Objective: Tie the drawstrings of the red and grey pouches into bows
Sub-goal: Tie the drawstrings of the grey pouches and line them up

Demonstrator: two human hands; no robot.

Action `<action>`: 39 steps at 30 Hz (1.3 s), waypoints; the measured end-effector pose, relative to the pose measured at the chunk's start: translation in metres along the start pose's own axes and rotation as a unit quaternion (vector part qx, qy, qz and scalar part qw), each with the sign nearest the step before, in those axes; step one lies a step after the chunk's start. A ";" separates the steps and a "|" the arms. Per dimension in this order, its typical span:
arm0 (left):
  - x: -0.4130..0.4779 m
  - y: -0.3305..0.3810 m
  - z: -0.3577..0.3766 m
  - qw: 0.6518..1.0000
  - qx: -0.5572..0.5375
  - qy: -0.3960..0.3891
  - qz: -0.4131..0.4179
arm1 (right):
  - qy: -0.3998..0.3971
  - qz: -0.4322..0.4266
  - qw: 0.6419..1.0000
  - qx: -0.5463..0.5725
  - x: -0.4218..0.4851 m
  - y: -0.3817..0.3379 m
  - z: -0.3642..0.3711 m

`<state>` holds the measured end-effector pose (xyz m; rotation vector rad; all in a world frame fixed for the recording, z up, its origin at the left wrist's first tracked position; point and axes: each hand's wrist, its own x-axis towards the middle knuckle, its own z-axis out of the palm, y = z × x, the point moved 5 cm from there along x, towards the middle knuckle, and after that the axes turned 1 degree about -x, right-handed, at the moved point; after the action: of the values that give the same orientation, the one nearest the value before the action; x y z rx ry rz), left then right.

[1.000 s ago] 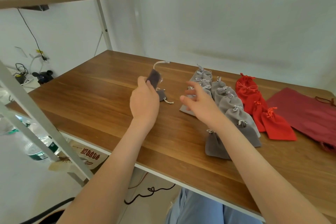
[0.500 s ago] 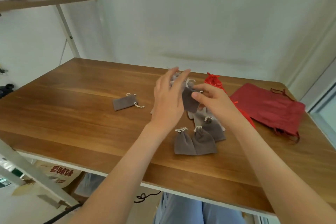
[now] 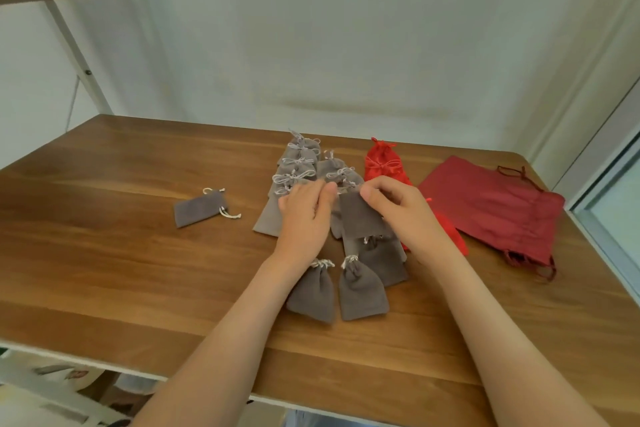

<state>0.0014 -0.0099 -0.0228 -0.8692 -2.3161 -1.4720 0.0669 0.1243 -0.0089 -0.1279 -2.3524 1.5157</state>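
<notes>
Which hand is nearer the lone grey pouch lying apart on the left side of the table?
Left. The left hand is right of the lone grey pouch, apart from it; the right hand is farther right, pinching the held grey pouch.

Grey pouches (image 3: pixel 360 291), red pouches (image 3: pixel 381 163)

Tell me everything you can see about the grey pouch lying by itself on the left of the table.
The lone grey pouch is a small flat rectangle of soft, velvety-looking fabric, lying on the wooden table, angled with its mouth toward the far right. The mouth is not cinched, and its pale drawstring cords lie loose there with no bow visible. Only the table touches it; the left hand and right hand, over by the held grey pouch, are apart from it.
</notes>
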 end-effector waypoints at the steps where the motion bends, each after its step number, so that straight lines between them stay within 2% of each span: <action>1: 0.001 -0.001 0.001 1.000 -0.027 -0.003 -0.011 | -0.002 -0.001 1.000 -0.004 0.001 0.003 0.000; 6: 0.002 0.001 -0.001 0.983 -0.172 0.000 -0.071 | 0.018 -0.037 0.998 -0.051 0.001 0.003 -0.004; 8: 0.001 0.002 -0.003 0.977 -0.199 0.004 -0.083 | 0.036 -0.054 0.994 -0.084 0.002 0.000 -0.006; 10: 0.001 0.001 -0.004 0.979 -0.186 0.005 -0.085 | 0.058 -0.054 0.992 -0.094 0.002 -0.003 -0.008; 15: 0.000 -0.001 -0.015 0.994 -0.079 0.049 -0.062 | 0.170 -0.021 0.982 -0.080 -0.001 0.000 -0.027; 19: -0.001 0.003 -0.014 0.995 -0.081 0.035 -0.048 | 0.207 -0.013 0.978 0.028 -0.005 -0.005 -0.026; 21: -0.002 0.005 -0.011 0.994 -0.100 0.016 -0.043 | 0.196 -0.017 0.972 0.128 -0.005 -0.009 -0.023; 23: -0.003 0.005 -0.007 0.990 -0.139 -0.004 -0.039 | 0.167 -0.017 0.969 0.181 -0.002 -0.007 -0.019; 29: -0.006 0.014 -0.001 0.976 -0.208 -0.064 -0.013 | 0.124 -0.048 0.989 0.069 -0.002 -0.010 -0.015; 31: -0.006 0.016 -0.001 0.986 -0.162 -0.045 0.014 | 0.093 -0.062 0.993 0.024 -0.003 -0.015 -0.010; 34: -0.007 0.020 -0.004 0.997 -0.036 0.015 0.072 | 0.052 -0.076 0.996 -0.007 -0.006 -0.019 -0.001; 39: -0.013 0.026 -0.011 0.984 0.026 0.103 0.143 | -0.001 -0.070 0.998 0.000 -0.008 -0.020 0.008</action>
<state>0.0266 -0.0158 -0.0059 -0.9420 -1.9778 -1.3063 0.0740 0.1061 0.0043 0.0376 -2.3107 1.4505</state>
